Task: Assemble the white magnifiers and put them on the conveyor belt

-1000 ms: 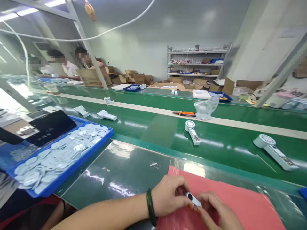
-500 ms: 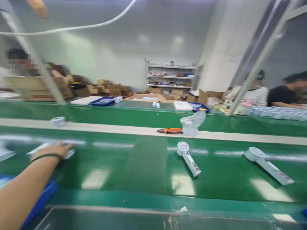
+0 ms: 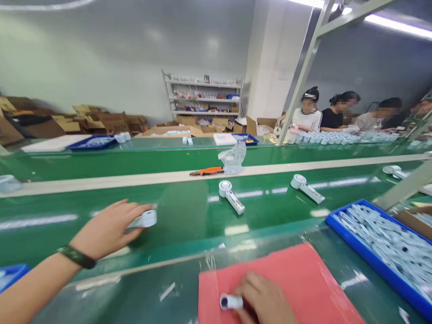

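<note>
My left hand (image 3: 116,225) reaches over the green belt, fingers closed round a pale blue handheld fan (image 3: 149,218); its rounded end pokes out past the fingertips and the rest is covered. On the red mat (image 3: 286,270), my right hand (image 3: 265,299) grips a pale blue fan handle (image 3: 232,302), whose dark round end faces left. The fingers hide its other end. Farther along the belt lie a handheld fan (image 3: 231,196) with a round grille head and a second handheld fan (image 3: 306,188) to its right.
Orange-handled pliers (image 3: 211,171) and a clear plastic bag (image 3: 233,157) rest on the pale strip behind the belt. A blue tray (image 3: 374,265) of pale blue parts stands at right, beside a slanted metal post (image 3: 405,184). Several people sit at the far right.
The view has swung right, bringing the red mat, my right hand and the parts tray into sight. My left hand, earlier over a pale item, now grips a fan nearer the middle.
</note>
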Motion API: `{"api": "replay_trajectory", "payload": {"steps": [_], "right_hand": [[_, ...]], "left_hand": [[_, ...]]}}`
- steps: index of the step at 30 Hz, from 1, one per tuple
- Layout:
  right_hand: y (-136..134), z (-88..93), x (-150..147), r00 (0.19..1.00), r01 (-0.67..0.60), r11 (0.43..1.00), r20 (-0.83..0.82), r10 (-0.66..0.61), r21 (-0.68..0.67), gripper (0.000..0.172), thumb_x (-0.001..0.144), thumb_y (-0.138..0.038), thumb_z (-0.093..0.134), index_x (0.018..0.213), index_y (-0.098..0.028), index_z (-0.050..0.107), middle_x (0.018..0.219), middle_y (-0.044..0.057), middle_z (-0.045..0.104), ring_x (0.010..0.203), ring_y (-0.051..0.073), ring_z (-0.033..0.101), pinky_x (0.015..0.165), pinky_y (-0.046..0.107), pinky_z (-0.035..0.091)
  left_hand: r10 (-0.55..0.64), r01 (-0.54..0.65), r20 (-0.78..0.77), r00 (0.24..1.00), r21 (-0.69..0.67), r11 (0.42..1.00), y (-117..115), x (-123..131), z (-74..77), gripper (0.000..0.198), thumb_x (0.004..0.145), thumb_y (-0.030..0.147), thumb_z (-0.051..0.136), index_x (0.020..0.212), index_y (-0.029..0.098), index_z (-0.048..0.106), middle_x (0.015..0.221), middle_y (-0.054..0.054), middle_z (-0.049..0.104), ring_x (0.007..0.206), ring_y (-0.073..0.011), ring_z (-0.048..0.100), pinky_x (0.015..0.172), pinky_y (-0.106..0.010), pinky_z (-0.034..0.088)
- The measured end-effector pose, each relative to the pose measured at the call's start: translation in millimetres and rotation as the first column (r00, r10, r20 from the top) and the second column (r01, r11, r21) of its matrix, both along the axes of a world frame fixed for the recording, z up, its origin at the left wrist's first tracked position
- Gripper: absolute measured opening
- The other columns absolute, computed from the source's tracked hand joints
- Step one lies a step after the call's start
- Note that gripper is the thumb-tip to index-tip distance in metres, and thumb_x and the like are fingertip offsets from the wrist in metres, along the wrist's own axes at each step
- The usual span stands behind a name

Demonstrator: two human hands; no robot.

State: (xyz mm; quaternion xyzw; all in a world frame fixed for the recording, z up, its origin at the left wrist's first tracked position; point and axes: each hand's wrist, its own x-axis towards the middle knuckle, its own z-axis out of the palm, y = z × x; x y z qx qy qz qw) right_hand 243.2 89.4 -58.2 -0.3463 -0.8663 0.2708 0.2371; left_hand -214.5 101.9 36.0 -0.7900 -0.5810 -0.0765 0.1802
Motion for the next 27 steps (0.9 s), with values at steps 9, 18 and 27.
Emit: {"api": "replay_trajectory", "payload": {"steps": [9,18,27], "right_hand": [[18,34.0,63,0.552,0.322,0.835,-0.628,-0.549,-0.447,0.031,0.085,-0.048,0.072,0.101,-0.022,0.069,0.089,0.004,0.070,0.077,0.018,0.062,0.071,0.031,0.051],[-18,44.5,119,0.815,0.337,0.890,-0.379,-0.439,-0.308,0.020,0.092,-0.039,0.064,0.099,-0.022,0.072,0.078,0.000,0.061,0.063,0.014,0.054,0.059,0.027,0.043],[-23,59.6,70,0.962,0.246,0.958,0.081,-0.260,0.150,0.011,0.092,-0.021,0.060,0.099,-0.018,0.068,0.091,0.006,0.063,0.079,0.021,0.061,0.066,0.032,0.043]], "left_hand": [[-0.387,0.386,-0.015,0.922,-0.046,0.921,-30,330,2.2,0.034,0.087,0.025,0.070,0.119,0.024,0.059,0.088,-0.004,0.059,0.083,-0.0252,0.057,0.086,-0.045,0.049],[-0.375,0.439,0.243,0.895,-0.322,0.839,-24,310,-16.0,0.029,0.096,0.037,0.065,0.120,0.021,0.061,0.109,-0.007,0.062,0.098,-0.0236,0.057,0.087,-0.038,0.046],[-0.317,0.485,0.486,0.814,-0.271,0.831,-25,312,-29.1,0.030,0.100,0.044,0.053,0.116,0.021,0.063,0.107,-0.009,0.062,0.100,-0.0258,0.053,0.090,-0.042,0.044]]}}
